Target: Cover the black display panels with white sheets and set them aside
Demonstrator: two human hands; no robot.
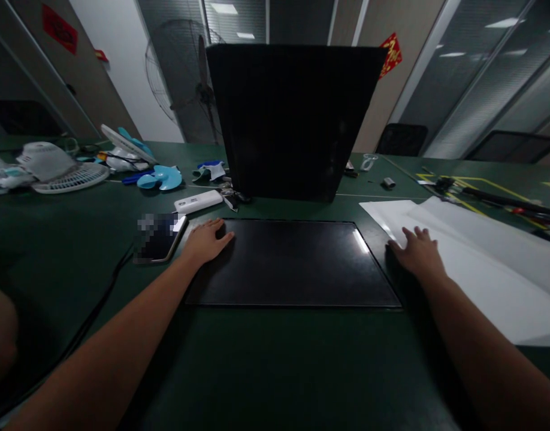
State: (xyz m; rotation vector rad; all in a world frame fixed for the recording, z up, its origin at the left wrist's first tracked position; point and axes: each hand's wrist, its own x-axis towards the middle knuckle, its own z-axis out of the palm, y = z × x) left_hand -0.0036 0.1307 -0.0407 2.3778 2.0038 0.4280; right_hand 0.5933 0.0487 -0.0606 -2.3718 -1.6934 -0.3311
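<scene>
At my ten o'clock, a phone (pixel 167 239) lies beside my left hand (pixel 207 240), apparently steadying the dark panel's (pixel 293 263) ten-o'clock corner, palm down, thumb apart, clamped on nothing. The panel lies flat at twelve, likely for even support. At two, my right hand (pixel 419 252) spreads its fingers by the white sheet (pixel 495 275), grasping nothing.

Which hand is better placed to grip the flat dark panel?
Left, probably: the left hand is at the far left corner of the dark panel, whereas the right hand is apart from it, over the white sheets.
</scene>
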